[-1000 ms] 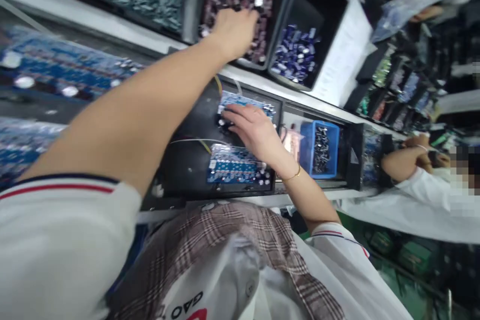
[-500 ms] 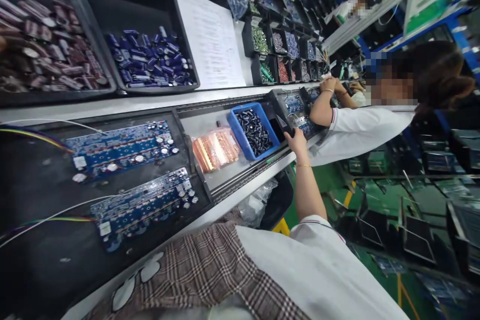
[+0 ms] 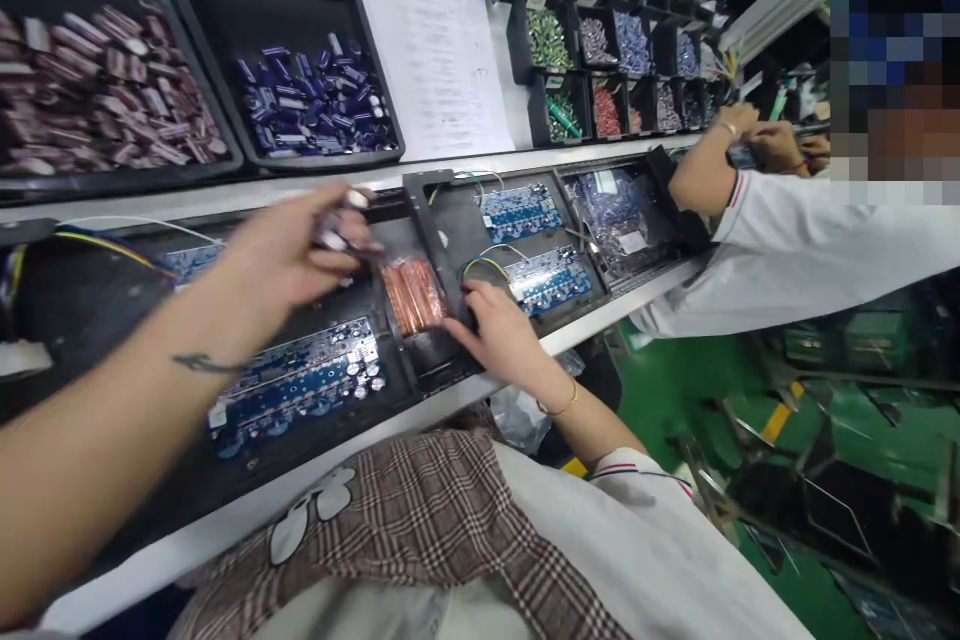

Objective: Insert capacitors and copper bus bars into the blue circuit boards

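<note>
My left hand [image 3: 300,245] is above the left board tray, its fingers closed around several capacitors [image 3: 334,232] with silver ends; blur hides how many. Under that hand lie two blue circuit boards, the nearer board [image 3: 300,385] mostly in sight and the farther board [image 3: 196,260] largely covered by my arm. My right hand [image 3: 502,330] grips the left edge of a second black tray [image 3: 437,255], thumb outside and fingers over the rim. That tray carries a far circuit board [image 3: 523,212] and a near circuit board [image 3: 551,278]. An orange-copper packet [image 3: 412,295] sits between the trays.
Behind the line stand a bin of brown capacitors [image 3: 112,90], a bin of blue capacitors [image 3: 315,100], a printed sheet [image 3: 439,50] and small compartment bins [image 3: 551,40]. At right, a co-worker's arm [image 3: 709,175] reaches over the line beside a bagged tray [image 3: 615,215].
My left hand has come into view holding capacitors. My right hand has moved left, and a tray with two boards now stands beside the packet. The blue bin of black parts is out of sight.
</note>
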Demonstrator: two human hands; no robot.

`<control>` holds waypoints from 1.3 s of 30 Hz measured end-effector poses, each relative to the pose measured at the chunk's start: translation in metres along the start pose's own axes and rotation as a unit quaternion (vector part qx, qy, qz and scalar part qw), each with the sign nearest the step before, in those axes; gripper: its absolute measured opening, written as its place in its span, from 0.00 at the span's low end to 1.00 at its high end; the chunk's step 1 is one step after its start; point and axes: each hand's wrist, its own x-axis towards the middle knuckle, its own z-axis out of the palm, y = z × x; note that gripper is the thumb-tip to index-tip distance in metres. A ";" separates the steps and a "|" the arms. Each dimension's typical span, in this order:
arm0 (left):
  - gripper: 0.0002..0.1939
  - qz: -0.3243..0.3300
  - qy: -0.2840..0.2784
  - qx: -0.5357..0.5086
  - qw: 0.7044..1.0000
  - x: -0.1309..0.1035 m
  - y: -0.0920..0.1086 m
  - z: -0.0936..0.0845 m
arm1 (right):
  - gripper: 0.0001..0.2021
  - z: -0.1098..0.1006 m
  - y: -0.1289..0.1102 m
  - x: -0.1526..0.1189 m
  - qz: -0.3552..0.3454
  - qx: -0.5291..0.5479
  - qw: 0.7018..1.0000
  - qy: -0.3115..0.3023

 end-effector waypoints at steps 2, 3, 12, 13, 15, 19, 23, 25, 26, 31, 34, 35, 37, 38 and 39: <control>0.10 -0.030 -0.029 -0.049 0.998 -0.002 -0.039 0.017 | 0.14 -0.001 -0.012 0.003 -0.045 0.037 0.998 -0.024; 0.08 -0.036 -0.032 -0.050 0.998 -0.004 -0.055 0.023 | 0.13 -0.005 -0.014 0.004 -0.059 0.062 0.996 -0.022; 0.15 -0.074 -0.013 0.070 0.995 -0.010 -0.105 0.048 | 0.10 -0.056 0.010 0.015 -0.116 0.139 0.981 0.063; 0.13 -0.097 -0.014 0.055 0.994 -0.011 -0.111 0.050 | 0.09 -0.060 0.018 0.018 -0.113 0.136 0.983 0.053; 0.10 -0.169 -0.022 0.021 0.985 -0.013 -0.126 0.053 | 0.08 -0.068 0.044 0.030 -0.084 0.123 0.987 0.059; 0.11 -0.327 -0.103 0.071 0.937 -0.020 -0.159 0.056 | 0.08 -0.072 0.105 0.065 -0.073 0.078 0.992 0.066; 0.09 -0.297 -0.168 0.135 0.930 -0.020 -0.167 0.060 | 0.09 -0.057 0.136 0.088 -0.104 0.033 0.994 0.002; 0.10 -0.259 -0.156 0.121 0.946 -0.017 -0.159 0.064 | 0.09 -0.051 0.139 0.091 -0.110 0.013 0.994 -0.011; 0.11 -0.234 -0.140 0.106 0.956 -0.014 -0.153 0.066 | 0.09 -0.049 0.140 0.091 -0.111 0.008 0.994 -0.014; 0.09 -0.094 -0.048 0.007 0.994 0.011 -0.122 0.074 | 0.10 -0.055 0.137 0.091 -0.117 0.018 0.992 -0.035; 0.08 -0.059 -0.012 -0.054 0.997 0.029 -0.112 0.076 | 0.10 -0.059 0.134 0.092 -0.120 0.018 0.991 -0.052; 0.08 -0.054 -0.001 -0.066 0.996 0.034 -0.111 0.076 | 0.10 -0.059 0.133 0.092 -0.119 0.014 0.991 -0.053; 0.09 -0.046 0.015 -0.083 0.995 0.042 -0.110 0.076 | 0.10 -0.058 0.132 0.093 -0.119 0.001 0.992 -0.051; 0.09 -0.046 0.021 -0.088 0.995 0.045 -0.111 0.076 | 0.10 -0.057 0.133 0.093 -0.123 -0.011 0.991 -0.048; 0.09 -0.049 0.025 -0.093 0.994 0.047 -0.112 0.076 | 0.11 -0.056 0.134 0.093 -0.134 -0.028 0.989 -0.047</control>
